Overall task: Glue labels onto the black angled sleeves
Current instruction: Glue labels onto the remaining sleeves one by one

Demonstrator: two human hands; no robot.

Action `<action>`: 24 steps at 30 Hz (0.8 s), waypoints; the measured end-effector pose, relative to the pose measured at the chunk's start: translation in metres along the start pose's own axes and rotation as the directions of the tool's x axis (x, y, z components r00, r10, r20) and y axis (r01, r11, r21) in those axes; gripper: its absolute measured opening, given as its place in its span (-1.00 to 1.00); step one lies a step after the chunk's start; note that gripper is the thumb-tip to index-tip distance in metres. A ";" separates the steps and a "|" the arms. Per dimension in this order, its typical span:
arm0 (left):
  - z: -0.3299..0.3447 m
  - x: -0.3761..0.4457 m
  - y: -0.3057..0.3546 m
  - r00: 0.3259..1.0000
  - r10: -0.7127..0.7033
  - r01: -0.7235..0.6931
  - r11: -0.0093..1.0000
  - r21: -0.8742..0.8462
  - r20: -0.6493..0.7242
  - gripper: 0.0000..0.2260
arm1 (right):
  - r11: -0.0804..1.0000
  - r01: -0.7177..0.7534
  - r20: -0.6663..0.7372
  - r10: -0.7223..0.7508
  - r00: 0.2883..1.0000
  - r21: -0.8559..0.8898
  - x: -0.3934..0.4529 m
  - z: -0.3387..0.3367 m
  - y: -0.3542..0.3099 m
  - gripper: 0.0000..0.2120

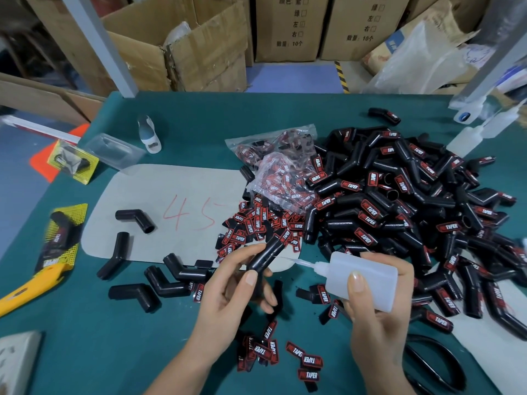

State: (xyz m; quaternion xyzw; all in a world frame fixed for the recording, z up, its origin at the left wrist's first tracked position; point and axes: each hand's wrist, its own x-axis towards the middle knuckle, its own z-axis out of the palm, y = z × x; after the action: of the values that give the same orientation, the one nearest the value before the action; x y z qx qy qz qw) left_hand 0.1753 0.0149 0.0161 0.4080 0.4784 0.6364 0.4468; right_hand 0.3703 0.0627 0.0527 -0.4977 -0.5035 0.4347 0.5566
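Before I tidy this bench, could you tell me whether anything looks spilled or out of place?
Yes: red-and-black labels have spilled from the torn clear plastic bag across the green table, some loose near the hands. No glue spill shows.

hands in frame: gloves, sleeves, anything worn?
Both bare: left hand and right hand wear no gloves, rings or watch. Forearms are uncovered to the frame's bottom edge, with no sleeve in view. Fingernails are short and unpainted, with a natural sheen. No markings or straps.

Green-covered table (85, 352) under heaped black angled sleeves (399, 212), loose labels (256, 226), grey sheet (171, 195), scissors (436, 363).
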 end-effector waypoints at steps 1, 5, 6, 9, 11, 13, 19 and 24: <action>0.001 0.000 0.001 1.000 -0.003 0.003 1.000 -0.011 -0.001 -0.64 | 1.000 0.003 0.008 -0.003 1.000 0.000 0.000 0.000 0.000 -0.74; 0.001 0.001 0.004 1.000 -0.021 0.021 0.999 -0.043 -0.007 -0.64 | 1.000 0.003 -0.021 -0.003 1.000 0.000 0.001 -0.001 0.003 -0.74; 0.001 0.000 0.004 1.000 -0.025 0.025 0.998 -0.050 -0.007 -0.64 | 1.000 -0.001 -0.027 0.001 1.000 -0.003 0.001 -0.001 0.004 -0.74; 0.001 0.000 0.004 1.000 -0.030 0.030 0.998 -0.056 -0.004 -0.64 | 1.000 0.004 -0.016 -0.004 1.000 -0.001 0.001 -0.001 0.005 -0.74; 0.001 0.000 0.004 1.000 -0.028 0.028 0.998 -0.055 -0.003 -0.64 | 1.000 0.012 -0.033 -0.012 0.999 -0.010 0.001 -0.002 0.005 -0.74; 0.001 0.000 0.005 1.000 -0.027 0.027 0.998 -0.050 -0.001 -0.64 | 1.000 0.014 -0.060 -0.014 0.998 -0.005 0.002 -0.004 0.006 -0.74; 0.002 0.000 0.006 1.000 -0.018 0.019 0.999 -0.036 0.008 -0.64 | 1.000 0.017 -0.078 -0.017 0.997 -0.006 0.002 -0.004 0.007 -0.74; 0.002 -0.001 0.006 1.000 -0.014 0.015 1.000 -0.023 0.009 -0.65 | 1.000 0.016 -0.075 -0.017 0.997 -0.020 0.002 -0.003 0.008 -0.73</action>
State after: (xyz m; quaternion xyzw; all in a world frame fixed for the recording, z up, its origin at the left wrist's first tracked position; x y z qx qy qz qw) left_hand 0.1763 0.0138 0.0224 0.4022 0.4718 0.6368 0.4584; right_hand 0.3739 0.0654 0.0454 -0.5148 -0.4906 0.4062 0.5738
